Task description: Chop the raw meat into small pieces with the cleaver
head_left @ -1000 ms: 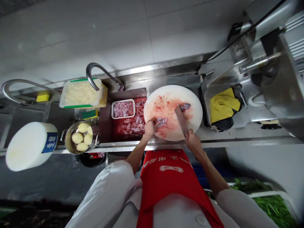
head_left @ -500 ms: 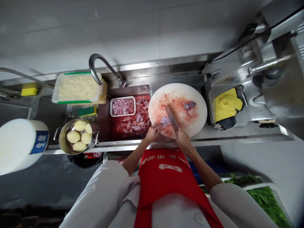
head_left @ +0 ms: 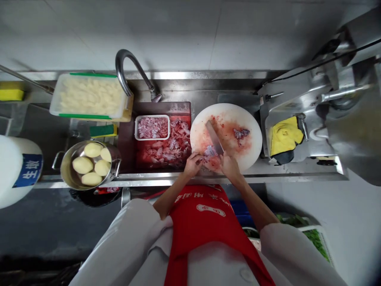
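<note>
Steel is setting our main worry: a broad, rectangular grey cleaver is slanting across the round white cutting board, and our right hand is closing a full grip around its handle, which our fingers are hiding. Our left hand is using a narrow grip, pinching the left end of a limp, pinkish-grey piece of raw meat. That piece is lying near the board's front edge, right beside the blade.

With our left fingertips resting so near the steel, we are judging a cut finger to be the likeliest mishap; slick meat skidding, or the cleaver twisting, could be causing it. Wet-looking red smears are marking the board, so we are expecting poor friction.

On our left, the brown-walled sink is holding loose raw pieces and a white plastic basket; scraps pushed that way could be dropping in. We are not seeing what is steadying the board, if anything.
</note>
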`<control>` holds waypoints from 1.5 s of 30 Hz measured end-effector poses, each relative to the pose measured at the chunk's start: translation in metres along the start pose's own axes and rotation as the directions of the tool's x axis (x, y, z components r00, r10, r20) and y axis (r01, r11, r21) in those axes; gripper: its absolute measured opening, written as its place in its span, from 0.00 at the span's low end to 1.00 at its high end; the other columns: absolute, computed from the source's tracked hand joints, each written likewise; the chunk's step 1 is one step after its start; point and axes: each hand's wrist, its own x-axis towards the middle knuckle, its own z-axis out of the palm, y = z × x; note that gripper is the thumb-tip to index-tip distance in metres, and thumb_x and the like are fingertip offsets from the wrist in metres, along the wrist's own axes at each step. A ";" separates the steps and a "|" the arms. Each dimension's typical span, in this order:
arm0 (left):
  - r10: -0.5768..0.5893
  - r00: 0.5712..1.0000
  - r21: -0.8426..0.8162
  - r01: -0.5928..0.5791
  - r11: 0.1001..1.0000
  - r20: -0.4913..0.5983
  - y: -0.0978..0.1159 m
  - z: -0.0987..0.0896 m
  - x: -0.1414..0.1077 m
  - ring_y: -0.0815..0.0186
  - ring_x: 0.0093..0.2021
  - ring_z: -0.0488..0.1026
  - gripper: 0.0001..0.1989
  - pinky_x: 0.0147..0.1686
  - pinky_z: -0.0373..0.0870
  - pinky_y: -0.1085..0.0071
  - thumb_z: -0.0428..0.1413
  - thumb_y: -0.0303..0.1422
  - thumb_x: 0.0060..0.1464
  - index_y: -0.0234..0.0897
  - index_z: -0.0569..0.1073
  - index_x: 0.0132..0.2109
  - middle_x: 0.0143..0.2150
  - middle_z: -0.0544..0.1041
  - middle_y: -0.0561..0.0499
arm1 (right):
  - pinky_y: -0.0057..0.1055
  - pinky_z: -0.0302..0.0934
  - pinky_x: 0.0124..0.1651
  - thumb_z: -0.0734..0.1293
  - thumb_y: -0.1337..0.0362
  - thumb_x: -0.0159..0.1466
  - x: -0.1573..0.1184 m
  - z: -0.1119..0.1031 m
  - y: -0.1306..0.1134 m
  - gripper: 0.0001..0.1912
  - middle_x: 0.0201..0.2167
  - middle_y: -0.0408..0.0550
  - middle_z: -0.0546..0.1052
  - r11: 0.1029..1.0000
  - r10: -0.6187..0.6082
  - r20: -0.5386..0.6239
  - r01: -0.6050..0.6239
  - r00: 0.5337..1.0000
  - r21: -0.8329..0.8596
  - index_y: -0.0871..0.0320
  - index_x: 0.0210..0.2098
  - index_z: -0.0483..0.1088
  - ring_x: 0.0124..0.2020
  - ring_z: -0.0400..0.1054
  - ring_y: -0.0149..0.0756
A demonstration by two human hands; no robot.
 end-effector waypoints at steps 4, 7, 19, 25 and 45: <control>-0.022 1.000 -0.032 0.022 0.999 0.002 0.005 0.001 0.001 0.65 0.43 0.76 0.07 0.47 0.75 0.67 0.55 0.32 0.65 0.38 0.78 0.40 0.40 0.77 0.47 | 0.32 0.63 0.40 0.54 0.57 0.75 -0.005 0.006 -0.019 0.23 0.41 0.65 0.80 0.999 0.035 -0.015 -0.035 0.999 0.012 0.70 0.59 0.61 0.43 0.77 0.47; 0.001 1.000 -0.046 0.000 0.999 0.007 0.004 0.000 0.003 0.65 0.40 0.75 0.08 0.43 0.74 0.69 0.55 0.30 0.65 0.37 0.77 0.37 0.37 0.77 0.48 | 0.31 0.64 0.41 0.59 0.57 0.74 -0.001 0.020 -0.028 0.25 0.42 0.66 0.80 1.000 0.017 0.094 -0.018 0.995 0.018 0.72 0.61 0.59 0.45 0.77 0.47; -0.062 0.998 -0.018 0.062 0.998 -0.001 -0.001 0.004 -0.005 0.65 0.38 0.74 0.08 0.42 0.73 0.69 0.55 0.32 0.64 0.37 0.76 0.36 0.36 0.77 0.48 | 0.30 0.62 0.40 0.54 0.61 0.75 -0.013 0.017 -0.031 0.18 0.41 0.62 0.80 1.000 -0.013 0.096 0.011 0.995 0.017 0.68 0.57 0.62 0.43 0.76 0.44; -0.033 0.998 0.038 0.031 0.999 0.047 -0.007 0.013 -0.003 0.64 0.40 0.74 0.07 0.43 0.73 0.68 0.53 0.28 0.64 0.37 0.74 0.37 0.36 0.75 0.48 | 0.30 0.61 0.41 0.57 0.62 0.72 0.003 0.034 -0.017 0.17 0.43 0.60 0.80 0.994 -0.076 0.120 0.065 0.990 0.092 0.66 0.55 0.64 0.44 0.75 0.44; -0.044 0.991 0.242 0.074 0.967 -0.130 0.027 0.115 0.035 0.55 0.54 0.70 0.08 0.57 0.71 0.54 0.60 0.28 0.58 0.39 0.73 0.45 0.48 0.71 0.44 | 0.32 0.56 0.36 0.56 0.61 0.74 0.014 -0.022 0.177 0.16 0.37 0.59 0.79 0.985 -0.139 0.078 0.146 0.987 -0.095 0.65 0.53 0.66 0.38 0.74 0.45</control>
